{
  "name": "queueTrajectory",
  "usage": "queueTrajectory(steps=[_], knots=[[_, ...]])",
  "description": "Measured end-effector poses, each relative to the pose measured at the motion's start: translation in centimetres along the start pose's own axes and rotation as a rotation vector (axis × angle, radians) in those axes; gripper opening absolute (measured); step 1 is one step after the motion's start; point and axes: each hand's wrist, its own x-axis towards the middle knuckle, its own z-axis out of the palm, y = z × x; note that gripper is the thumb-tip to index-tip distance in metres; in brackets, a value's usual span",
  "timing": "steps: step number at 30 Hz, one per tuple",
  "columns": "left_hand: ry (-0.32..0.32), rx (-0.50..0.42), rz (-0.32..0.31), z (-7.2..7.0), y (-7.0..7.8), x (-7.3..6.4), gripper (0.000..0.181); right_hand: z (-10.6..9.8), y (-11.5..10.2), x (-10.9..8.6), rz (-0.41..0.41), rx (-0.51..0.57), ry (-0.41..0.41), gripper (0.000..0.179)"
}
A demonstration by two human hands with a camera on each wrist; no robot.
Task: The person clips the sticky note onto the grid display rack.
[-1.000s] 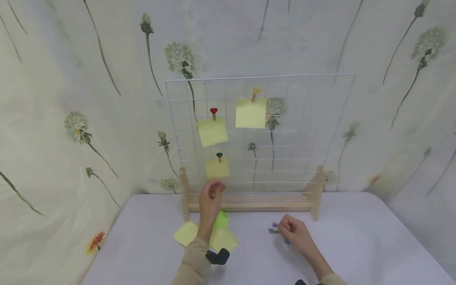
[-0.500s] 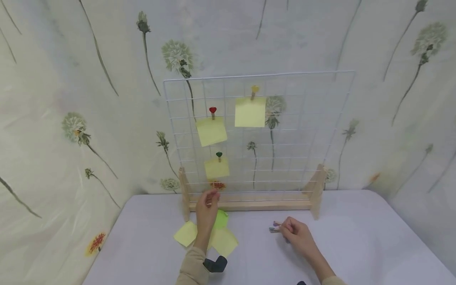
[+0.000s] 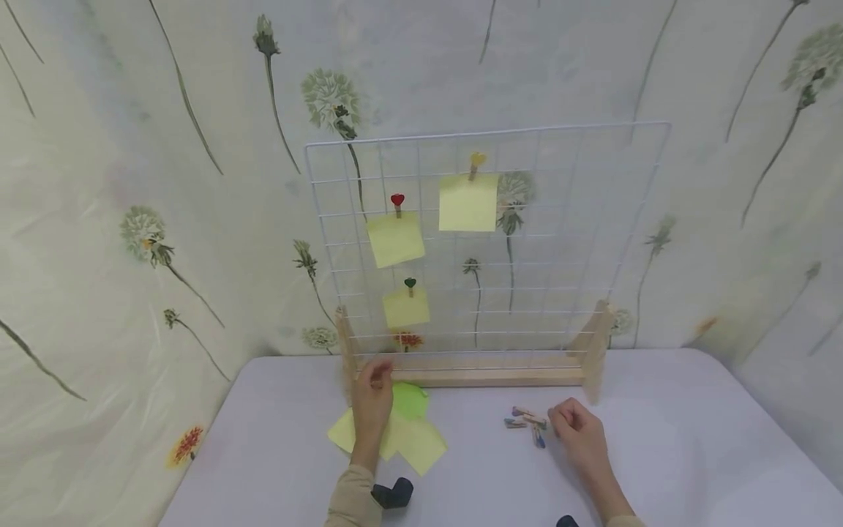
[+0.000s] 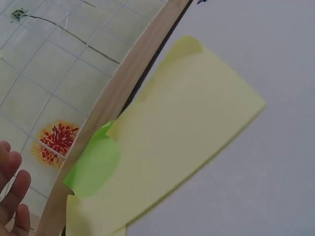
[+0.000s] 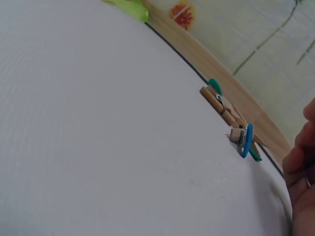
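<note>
The clothespins (image 3: pixel 533 420) lie on the surface (image 3: pixel 484 487) just left of the right hand's (image 3: pixel 582 432) fingers, well to the right of the left hand (image 3: pixel 372 399), so the right is nearer; most point sideways toward its fingers, while the blue-topped clothespin (image 3: pixel 538 438) runs toward the person. Both hands' fingers are loosely curled, with nothing visible in them. Sticky notes (image 3: pixel 421 445) lie nearer the person than the left fingers, partly hidden by that arm; the right wrist view cuts off the right hand, and overlap blurs the pins' count.
</note>
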Motion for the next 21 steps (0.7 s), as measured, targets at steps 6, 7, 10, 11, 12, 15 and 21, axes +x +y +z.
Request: queueTrajectory(steps=[6, 7, 10, 11, 12, 15, 21], knots=[[0.068, 0.110, 0.021, 0.0, -1.8, -0.6, 0.014, -0.4, 0.7, 0.1, 0.061, 0.024, 0.097, 0.025], [0.078, 0.123, 0.020, -0.2, -2.1, -0.7, 0.014, -0.4, 0.8, 0.0, 0.074, 0.024, 0.097, 0.025], [0.080, 0.127, 0.046, -1.1, -2.5, -0.7, 0.014, -0.4, 0.9, -0.3, 0.105, -0.007, 0.094, 0.024], [0.068, 0.115, 0.057, -1.4, -2.5, -0.5, 0.014, -0.5, 0.9, -0.4, 0.107, -0.023, 0.090, 0.025], [0.049, 0.103, 0.075, -1.9, -2.5, -0.3, 0.013, -0.6, 0.8, -0.5, 0.106, -0.050, 0.088, 0.025], [-0.008, 0.049, 0.081, -3.4, -2.5, 0.6, 0.012, -0.8, 0.5, -0.5, 0.081, -0.075, 0.089, 0.025], [-0.070, 0.100, -0.096, -7.0, -4.7, 0.4, 0.012, -0.7, 0.2, -0.2, 0.078, -0.099, 0.053, 0.026]])
